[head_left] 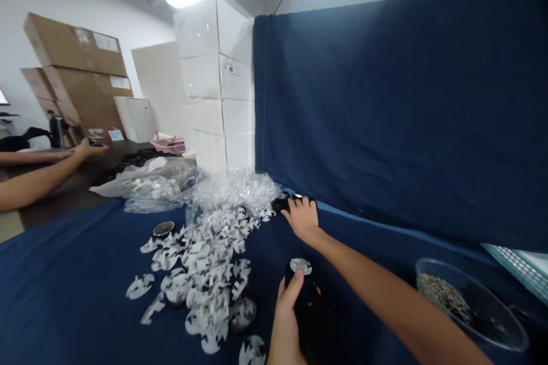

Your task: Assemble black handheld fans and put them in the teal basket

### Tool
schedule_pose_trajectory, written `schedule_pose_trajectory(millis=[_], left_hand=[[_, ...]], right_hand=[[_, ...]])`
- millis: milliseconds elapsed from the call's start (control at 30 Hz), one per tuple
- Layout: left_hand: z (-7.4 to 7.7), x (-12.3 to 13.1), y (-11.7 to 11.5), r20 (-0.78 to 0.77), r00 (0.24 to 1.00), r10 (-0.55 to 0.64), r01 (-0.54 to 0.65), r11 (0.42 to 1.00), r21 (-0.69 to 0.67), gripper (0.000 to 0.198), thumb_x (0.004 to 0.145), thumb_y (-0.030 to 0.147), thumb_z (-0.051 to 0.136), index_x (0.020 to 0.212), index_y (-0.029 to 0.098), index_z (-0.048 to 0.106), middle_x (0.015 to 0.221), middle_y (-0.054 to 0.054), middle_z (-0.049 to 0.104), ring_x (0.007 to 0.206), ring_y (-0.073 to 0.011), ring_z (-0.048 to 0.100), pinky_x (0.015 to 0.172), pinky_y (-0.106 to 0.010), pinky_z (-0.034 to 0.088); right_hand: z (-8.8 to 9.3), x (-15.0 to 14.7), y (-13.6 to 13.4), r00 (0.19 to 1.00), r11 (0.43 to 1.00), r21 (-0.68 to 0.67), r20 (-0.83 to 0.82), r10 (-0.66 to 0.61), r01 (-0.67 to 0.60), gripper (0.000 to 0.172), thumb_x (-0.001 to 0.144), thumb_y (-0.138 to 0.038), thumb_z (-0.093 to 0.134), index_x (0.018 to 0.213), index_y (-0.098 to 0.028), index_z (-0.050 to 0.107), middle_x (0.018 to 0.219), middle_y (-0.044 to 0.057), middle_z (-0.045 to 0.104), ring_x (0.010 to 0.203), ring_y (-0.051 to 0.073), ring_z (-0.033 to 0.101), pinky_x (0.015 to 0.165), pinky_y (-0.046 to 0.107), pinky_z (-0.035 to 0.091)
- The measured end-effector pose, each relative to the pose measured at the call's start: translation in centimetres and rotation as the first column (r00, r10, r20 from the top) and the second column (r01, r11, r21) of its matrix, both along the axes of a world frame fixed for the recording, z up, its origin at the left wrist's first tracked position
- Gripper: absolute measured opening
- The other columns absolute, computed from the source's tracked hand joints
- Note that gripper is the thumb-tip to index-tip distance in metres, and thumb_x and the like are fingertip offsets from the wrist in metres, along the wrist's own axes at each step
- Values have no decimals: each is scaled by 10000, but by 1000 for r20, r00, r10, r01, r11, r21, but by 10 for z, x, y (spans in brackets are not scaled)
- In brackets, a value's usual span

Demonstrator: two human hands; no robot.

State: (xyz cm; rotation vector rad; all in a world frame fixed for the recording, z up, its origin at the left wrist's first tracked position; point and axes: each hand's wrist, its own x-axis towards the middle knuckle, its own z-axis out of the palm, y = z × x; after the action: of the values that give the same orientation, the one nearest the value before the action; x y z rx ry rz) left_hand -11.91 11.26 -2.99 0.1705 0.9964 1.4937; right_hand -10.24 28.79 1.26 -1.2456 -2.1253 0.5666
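Note:
My left hand point(286, 319) is at the bottom centre, closed around a black cylindrical object point(309, 302), thumb raised along its side. A small silvery round piece point(301, 266) sits on top of that object. My right hand point(302, 218) reaches forward over the blue cloth, its fingers curled down onto small black parts point(281, 203) at the edge of crumpled clear plastic point(235, 188). Left of both hands lies a heap of white paper cut-outs point(205, 265).
Round dark tins point(163, 229) point(243, 313) lie among the cut-outs. A clear bowl point(505, 325) of small grainy pieces stands at lower right. A blue cloth screen point(406, 102) rises behind. White boxes point(218, 80), cardboard boxes and a pink basket point(169, 145) stand far left. Another person's arms point(43, 174) rest there.

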Motion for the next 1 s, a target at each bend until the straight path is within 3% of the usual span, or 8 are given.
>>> schedule_pose_trajectory(millis=[100,233,400,533,633,767,900,1000], left_hand=[[12,8,-13,24,1000,9,-10,1000,17,423,763,505,699,1038,210,572,646,-14,670,505,-191,647,530,-286,493],[34,17,-26,25,998,-55,53,996,67,410,791,469,689,1103,239,552,722,-16,694,497,-164,642,491,-244,479],[52,30,-40,41,976,-215,214,976,29,542,849,630,514,1040,136,629,641,-71,686,471,-185,636,440,-252,477],[53,38,-46,2,971,-239,239,971,7,626,801,698,515,1043,138,654,633,-66,691,472,-177,632,446,-248,481],[52,41,-47,-62,973,-222,224,974,28,623,784,699,542,1135,191,628,741,-63,728,477,-167,627,461,-256,485],[54,43,-48,-153,965,-213,227,970,82,584,801,677,541,1217,271,598,853,-52,744,515,-156,631,502,-251,484],[57,40,-49,-220,950,-220,244,966,90,568,810,687,516,1209,296,614,887,-33,744,510,-124,604,491,-216,440],[57,37,-49,-249,933,-260,283,957,60,613,810,709,486,1175,244,649,747,-42,730,514,-148,598,492,-230,434]], right_hand=[[25,40,-17,981,996,-19,-173,86,-91,321,931,-336,571,1208,-173,559,1220,91,579,1032,223,604,868,436,521],[50,109,-75,871,961,15,-420,256,-275,386,943,-399,531,1253,-174,479,1198,95,577,1004,220,621,848,425,535],[35,160,-148,782,923,64,-511,357,-379,456,829,-511,647,1154,-297,410,1221,39,523,1102,195,584,930,363,498],[27,178,-164,838,925,52,-408,363,-376,553,782,-324,738,1284,-313,505,1177,48,498,1121,213,527,1005,395,418],[38,188,-163,870,927,58,-330,367,-370,676,814,-257,695,1416,-327,397,1159,54,483,1109,212,502,1025,413,386],[56,191,-159,885,907,82,-198,421,-413,585,843,-304,664,1382,-329,436,1214,56,471,1155,224,464,1036,418,376],[71,190,-156,858,857,29,33,513,-514,605,799,-258,711,1357,-316,485,1205,56,516,1125,243,488,1032,458,383],[83,190,-152,791,799,7,153,593,-601,631,811,-119,654,1369,-353,475,1251,29,524,1161,213,489,1043,389,386]])
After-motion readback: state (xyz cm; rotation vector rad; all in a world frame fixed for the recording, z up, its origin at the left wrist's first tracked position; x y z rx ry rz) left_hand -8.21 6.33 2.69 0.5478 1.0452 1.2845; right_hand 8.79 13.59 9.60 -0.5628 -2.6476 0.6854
